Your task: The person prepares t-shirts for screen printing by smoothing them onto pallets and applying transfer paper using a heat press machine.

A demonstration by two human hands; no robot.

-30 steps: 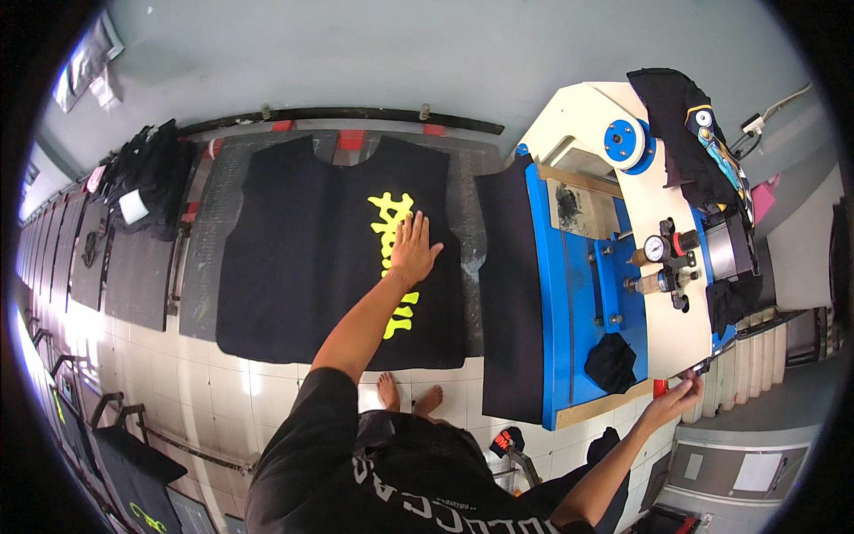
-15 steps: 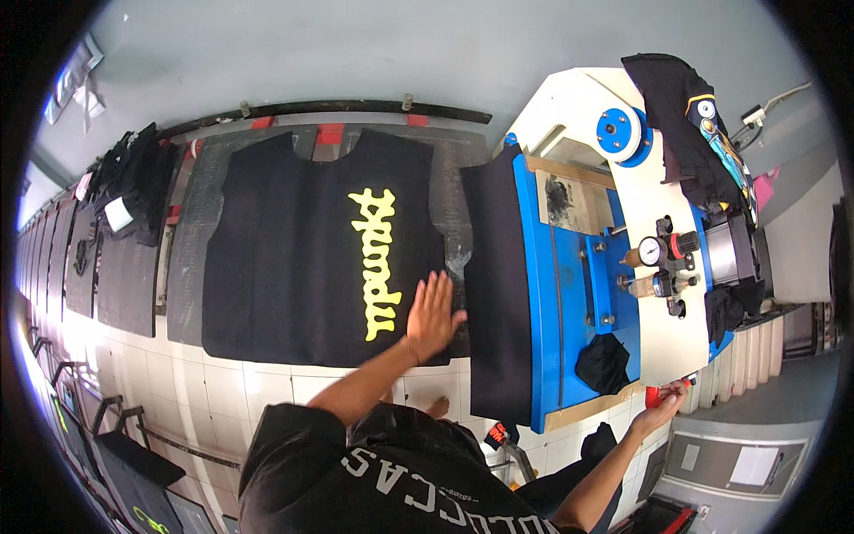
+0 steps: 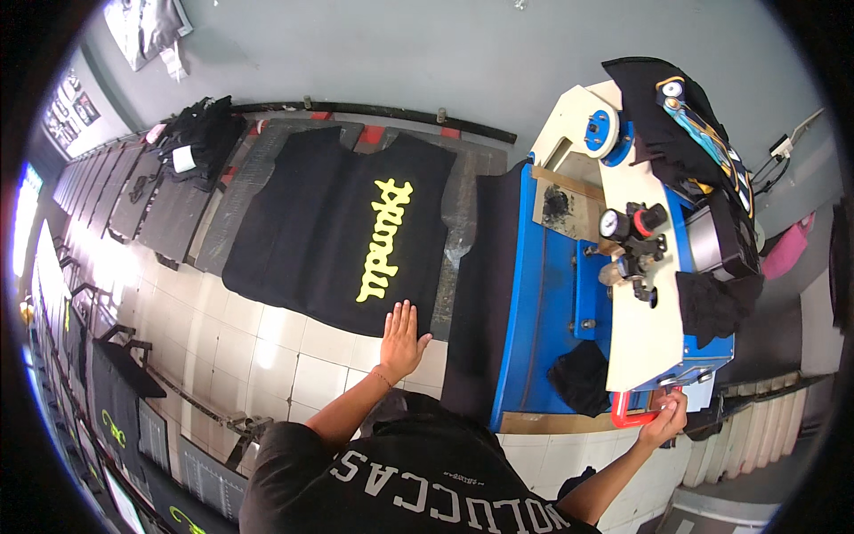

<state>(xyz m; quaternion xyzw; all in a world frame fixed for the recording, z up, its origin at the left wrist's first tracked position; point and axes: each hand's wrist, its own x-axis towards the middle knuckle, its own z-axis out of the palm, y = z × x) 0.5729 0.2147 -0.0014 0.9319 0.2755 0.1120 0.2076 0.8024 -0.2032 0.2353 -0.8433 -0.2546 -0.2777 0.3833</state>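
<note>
A black garment panel (image 3: 302, 231) with yellow-green lettering (image 3: 384, 240) lies flat on a dark board (image 3: 242, 209). My left hand (image 3: 404, 343) rests flat near the panel's near right corner, fingers straight and close together, holding nothing. At the lower right, my right hand (image 3: 665, 418) is closed around the red handle (image 3: 627, 418) of a cream and blue press machine (image 3: 633, 311). Between panel and machine, a black cloth (image 3: 482, 311) covers the left part of the machine's blue bed (image 3: 551, 307).
A bunched black cloth (image 3: 578, 378) lies on the bed. Gauge and valves (image 3: 633, 245) jut from the press, and a black printed garment (image 3: 689, 133) drapes over its back. More boards (image 3: 173, 214) stretch away left, one with piled dark garments (image 3: 200, 142). Tiled floor (image 3: 267, 334) shows nearby.
My view has turned and shifted. My left hand has slid nearer to me along the panel's right side, below the lettering. My right hand stays at the red handle, which now shows more fully.
</note>
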